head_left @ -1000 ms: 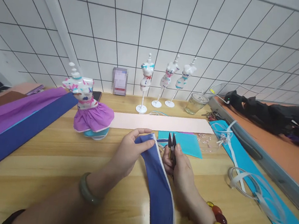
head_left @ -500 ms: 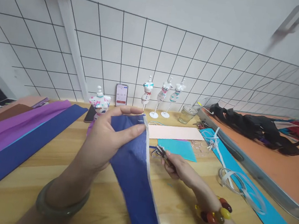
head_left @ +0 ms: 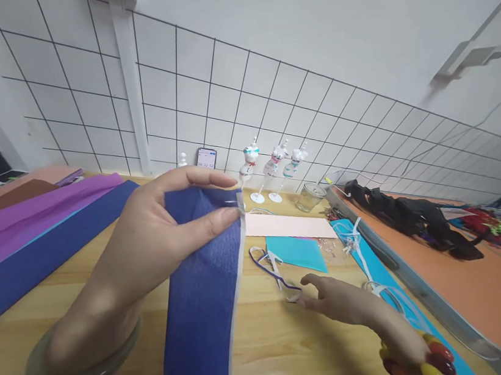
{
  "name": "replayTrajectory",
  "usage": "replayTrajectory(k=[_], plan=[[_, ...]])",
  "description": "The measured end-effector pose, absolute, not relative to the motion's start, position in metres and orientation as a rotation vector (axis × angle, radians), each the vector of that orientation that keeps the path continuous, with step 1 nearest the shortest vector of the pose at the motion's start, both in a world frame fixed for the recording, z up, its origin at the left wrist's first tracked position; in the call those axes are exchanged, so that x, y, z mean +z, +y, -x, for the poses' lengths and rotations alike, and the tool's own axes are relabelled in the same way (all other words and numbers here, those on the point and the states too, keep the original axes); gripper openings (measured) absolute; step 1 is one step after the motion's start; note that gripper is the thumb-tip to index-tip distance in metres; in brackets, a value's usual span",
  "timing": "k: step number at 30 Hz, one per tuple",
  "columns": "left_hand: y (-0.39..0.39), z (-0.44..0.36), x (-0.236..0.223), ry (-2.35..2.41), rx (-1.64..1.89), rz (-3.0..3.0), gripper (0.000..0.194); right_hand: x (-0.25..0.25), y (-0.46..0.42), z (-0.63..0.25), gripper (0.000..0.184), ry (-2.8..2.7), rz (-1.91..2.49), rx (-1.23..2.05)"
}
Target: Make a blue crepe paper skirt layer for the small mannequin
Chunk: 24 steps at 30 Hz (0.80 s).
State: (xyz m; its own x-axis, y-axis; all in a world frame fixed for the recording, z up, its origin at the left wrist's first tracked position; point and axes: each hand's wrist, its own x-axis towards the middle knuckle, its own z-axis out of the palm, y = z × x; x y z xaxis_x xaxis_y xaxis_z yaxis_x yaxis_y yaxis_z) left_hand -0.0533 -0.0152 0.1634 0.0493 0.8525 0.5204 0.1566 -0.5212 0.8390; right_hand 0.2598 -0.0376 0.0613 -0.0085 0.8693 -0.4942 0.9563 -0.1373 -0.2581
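Observation:
My left hand pinches the top end of a long navy blue fabric strip between thumb and fingers. The strip has a pale grey-white right edge and hangs down past the bottom of the view. A small white mark shows near its upper corner. To the right, my right hand is over the table with thumb and index finger apart. Just off its fingertips lie thin navy and white cut-off strips, loosely curled on the wood. One end reaches close to the fingers; whether they touch is unclear.
Behind lie a pale pink strip and a turquoise sheet. Small mannequins, a phone and a glass jar stand farther back. Folded purple fabric lies left; an orange-topped bin is right.
My right hand has moved right and opened. The thin strips that were bunched at its fingers now lie on the table. My left hand still holds the navy strip, which hangs straighter.

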Motion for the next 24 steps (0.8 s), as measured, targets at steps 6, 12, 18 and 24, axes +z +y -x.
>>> replayTrajectory(k=[6,12,18,24], plan=[[-0.016,0.056,0.163,0.955,1.527,-1.784,0.021,0.050,-0.032,-0.257,0.071,2.152,-2.044,-0.943],[-0.016,0.059,0.165,0.943,1.534,-1.788,0.020,0.017,0.004,-0.230,0.073,2.336,-2.112,-0.728],[-0.015,0.061,0.165,0.928,1.542,-1.781,0.018,0.003,0.018,-0.212,0.023,2.463,-1.997,-0.501],[-0.011,0.060,0.160,0.915,1.574,-1.794,0.017,0.027,0.043,-0.216,0.026,2.496,-1.895,-0.337]])
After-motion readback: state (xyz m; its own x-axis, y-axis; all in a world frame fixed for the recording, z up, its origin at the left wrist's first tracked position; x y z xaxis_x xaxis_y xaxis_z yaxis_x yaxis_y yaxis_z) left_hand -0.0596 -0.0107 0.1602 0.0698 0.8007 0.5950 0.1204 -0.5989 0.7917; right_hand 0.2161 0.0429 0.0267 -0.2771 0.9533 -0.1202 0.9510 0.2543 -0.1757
